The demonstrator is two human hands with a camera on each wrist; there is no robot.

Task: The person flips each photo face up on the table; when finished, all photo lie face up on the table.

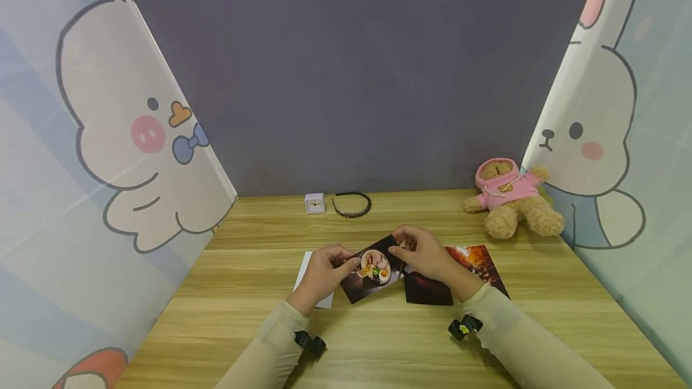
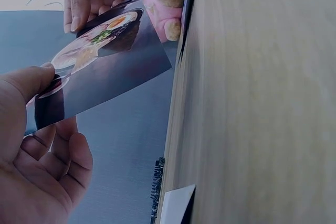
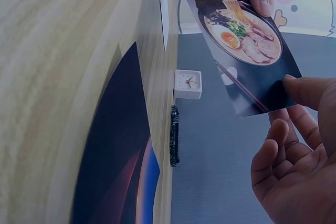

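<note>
Between both hands, tilted and raised above the table, is a photo print of a ramen bowl [image 1: 373,274]. My left hand [image 1: 326,274] pinches one end of it, thumb on top and fingers beneath, as the left wrist view shows. The opposite end is pinched by my right hand [image 1: 424,254], whose thumb presses on the dark corner in the right wrist view. Partly under my right forearm lies a dark print with orange and red [image 1: 478,263]. A white sheet [image 1: 325,301] lies partly hidden behind my left hand.
Toward the back of the wooden table [image 1: 216,317] stand a small white clock [image 1: 315,203] and a black toothed headband [image 1: 354,214]. A teddy bear in a pink hoodie [image 1: 508,191] sits at the back right. Cartoon-printed curtains flank the table, with a grey panel [image 1: 351,77] behind.
</note>
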